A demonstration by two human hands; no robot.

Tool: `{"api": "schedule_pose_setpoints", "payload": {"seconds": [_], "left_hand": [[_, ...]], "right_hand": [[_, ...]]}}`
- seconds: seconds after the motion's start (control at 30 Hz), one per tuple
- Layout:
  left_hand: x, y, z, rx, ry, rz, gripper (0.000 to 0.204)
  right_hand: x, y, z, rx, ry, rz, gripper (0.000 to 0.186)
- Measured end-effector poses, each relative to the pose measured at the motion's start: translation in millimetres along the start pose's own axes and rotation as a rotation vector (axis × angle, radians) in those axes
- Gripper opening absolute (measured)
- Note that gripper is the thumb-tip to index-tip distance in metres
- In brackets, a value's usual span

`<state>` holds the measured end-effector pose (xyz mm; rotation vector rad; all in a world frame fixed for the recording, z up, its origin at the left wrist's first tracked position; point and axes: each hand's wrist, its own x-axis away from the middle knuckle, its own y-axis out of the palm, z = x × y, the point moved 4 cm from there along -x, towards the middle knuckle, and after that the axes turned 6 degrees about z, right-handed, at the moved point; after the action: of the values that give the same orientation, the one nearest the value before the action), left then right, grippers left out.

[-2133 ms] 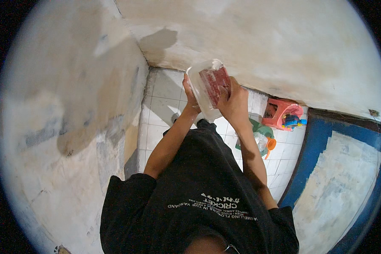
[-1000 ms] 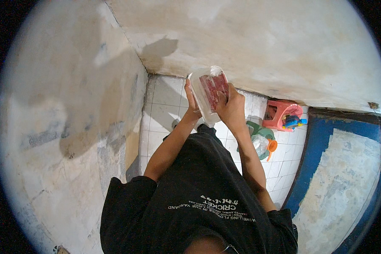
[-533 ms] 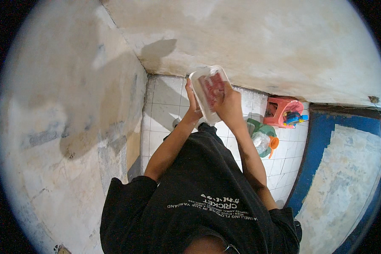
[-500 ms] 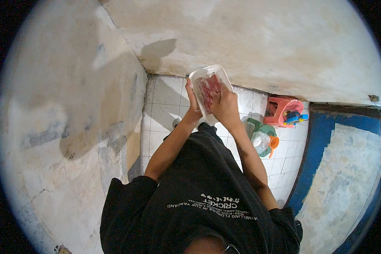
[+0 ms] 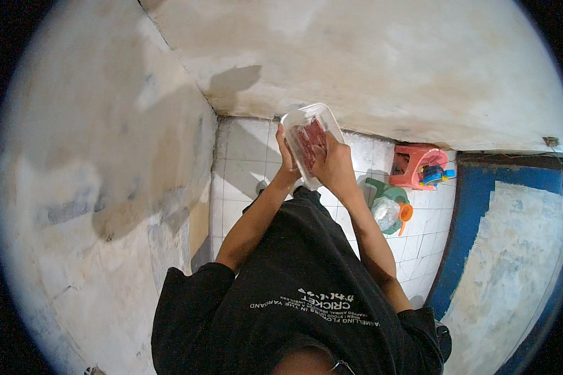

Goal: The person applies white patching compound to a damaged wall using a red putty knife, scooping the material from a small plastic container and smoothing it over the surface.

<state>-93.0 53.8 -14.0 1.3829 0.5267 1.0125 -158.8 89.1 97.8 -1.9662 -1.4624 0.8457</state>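
Observation:
A clear plastic tub (image 5: 335, 119) with a pale rim is held up in front of me over the tiled floor, its long side slanting. My left hand (image 5: 288, 160) is closed on its left side, thumb up along the wall. Inside lies a dark red, white-streaked slab (image 5: 311, 134); I cannot make out its material. My right hand (image 5: 335, 167) reaches over the tub's right side, its fingers bent down onto the slab's near end. The fingertips are partly hidden by the hand itself.
A pinkish-red plastic stool (image 5: 408, 164) lies at the right by the wall, a blue and yellow item (image 5: 433, 175) against it. Nearer stands a green plastic thing (image 5: 380, 187) with a clear bag (image 5: 386, 212) and an orange dipper (image 5: 406, 213). A blue door (image 5: 466, 237) is far right; walls close in left and ahead.
The tub and both hands sit slightly lower in the view. The right hand stays on the red slab, and the left keeps its hold.

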Motion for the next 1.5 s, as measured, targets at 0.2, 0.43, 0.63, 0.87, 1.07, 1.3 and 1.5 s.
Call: {"api": "schedule_pose_setpoints", "payload": {"seconds": [0.2, 0.43, 0.63, 0.87, 1.07, 1.3, 1.5], "left_hand": [[-2, 6, -5, 0.035, 0.021, -0.024, 0.085], [-5, 6, -15, 0.067, 0.031, 0.068, 0.085], [6, 6, -2, -0.076, 0.062, 0.019, 0.08], [7, 18, 2, -0.082, 0.176, 0.072, 0.078], [22, 13, 8, -0.268, 0.356, 0.077, 0.072], [14, 26, 7, -0.091, 0.263, 0.053, 0.069], [3, -10, 2, -0.263, 0.395, 0.18, 0.068]], "right_hand": [[-13, -48, -4, -0.032, 0.067, 0.132, 0.014], [-14, -51, -12, 0.122, -0.057, 0.146, 0.014], [3, -19, -14, 0.108, -0.028, 0.002, 0.024], [0, -34, -18, 0.059, -0.048, 0.12, 0.042], [16, -12, -21, 0.1, -0.129, 0.155, 0.045], [2, -37, -14, 0.103, 0.004, 0.137, 0.043], [5, 3, -15, 0.287, -0.138, 0.083, 0.046]]}}
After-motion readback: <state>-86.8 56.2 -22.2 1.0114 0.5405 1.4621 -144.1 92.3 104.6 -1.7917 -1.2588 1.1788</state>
